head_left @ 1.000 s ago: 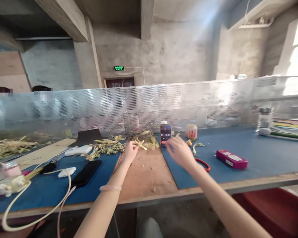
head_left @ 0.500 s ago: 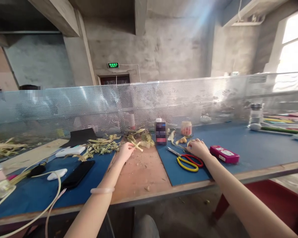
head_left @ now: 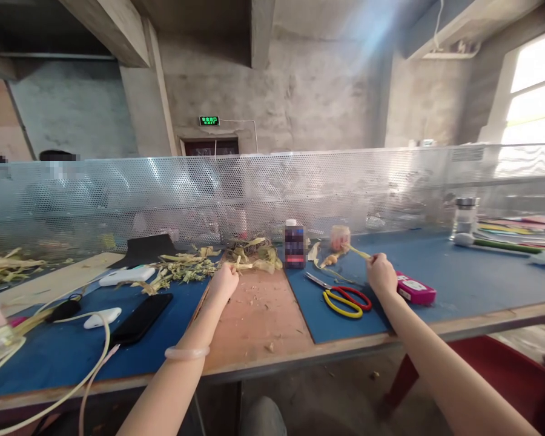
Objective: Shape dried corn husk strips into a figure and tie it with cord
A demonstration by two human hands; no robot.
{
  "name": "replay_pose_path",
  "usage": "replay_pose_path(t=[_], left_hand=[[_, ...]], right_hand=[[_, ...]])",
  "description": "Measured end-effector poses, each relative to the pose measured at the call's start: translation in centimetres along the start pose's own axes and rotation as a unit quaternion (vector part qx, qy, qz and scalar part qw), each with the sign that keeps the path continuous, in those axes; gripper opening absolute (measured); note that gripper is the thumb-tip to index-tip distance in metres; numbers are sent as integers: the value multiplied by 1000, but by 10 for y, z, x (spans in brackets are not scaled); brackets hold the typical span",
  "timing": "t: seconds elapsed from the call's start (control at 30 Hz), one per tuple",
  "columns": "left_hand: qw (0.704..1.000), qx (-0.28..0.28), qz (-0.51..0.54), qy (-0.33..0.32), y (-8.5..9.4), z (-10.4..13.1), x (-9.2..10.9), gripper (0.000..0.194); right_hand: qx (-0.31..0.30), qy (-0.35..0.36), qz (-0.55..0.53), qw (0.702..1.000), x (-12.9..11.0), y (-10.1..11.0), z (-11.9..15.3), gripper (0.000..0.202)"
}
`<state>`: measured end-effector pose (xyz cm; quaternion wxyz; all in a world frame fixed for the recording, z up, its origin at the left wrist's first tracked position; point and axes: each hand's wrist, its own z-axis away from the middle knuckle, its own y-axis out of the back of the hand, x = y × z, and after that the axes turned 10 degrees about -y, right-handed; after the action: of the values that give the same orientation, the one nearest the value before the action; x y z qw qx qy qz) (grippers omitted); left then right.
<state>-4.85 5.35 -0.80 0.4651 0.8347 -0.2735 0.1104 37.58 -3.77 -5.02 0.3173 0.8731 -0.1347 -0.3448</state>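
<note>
My left hand (head_left: 224,281), with a pale bangle on the wrist, is closed on a dry husk piece (head_left: 245,265) over the top of the brown board (head_left: 263,315). My right hand (head_left: 381,274) pinches the end of a thin yellowish strip (head_left: 358,251), which reaches left toward a small jar (head_left: 340,237). Scissors with red and yellow handles (head_left: 345,300) lie between the hands on the blue mat. A pink box (head_left: 416,289) sits just right of my right hand. A dark bottle with a white cap (head_left: 294,245) stands behind the board.
Dried husks (head_left: 188,267), a black phone (head_left: 143,318), white devices and cables (head_left: 106,339) lie at the left. A perforated metal screen (head_left: 272,188) runs along the back. At the right stand a clear bottle (head_left: 465,218) and a green-handled tool (head_left: 504,246).
My right hand has moved right and lifted a little from the mat, now with the yellowish strip in its fingers. My left hand has shifted slightly left, still holding husk.
</note>
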Motion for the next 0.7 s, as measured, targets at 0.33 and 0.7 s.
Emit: replay_pose_path(t=[0.33, 0.7], left_hand=[[996, 39, -73, 12, 6, 11, 6, 34], [971, 174, -56, -156, 19, 18, 30, 38]], right_hand=[[-90, 145, -111, 979, -9, -7, 6, 5], [30, 123, -313, 941, -59, 43, 46, 23]])
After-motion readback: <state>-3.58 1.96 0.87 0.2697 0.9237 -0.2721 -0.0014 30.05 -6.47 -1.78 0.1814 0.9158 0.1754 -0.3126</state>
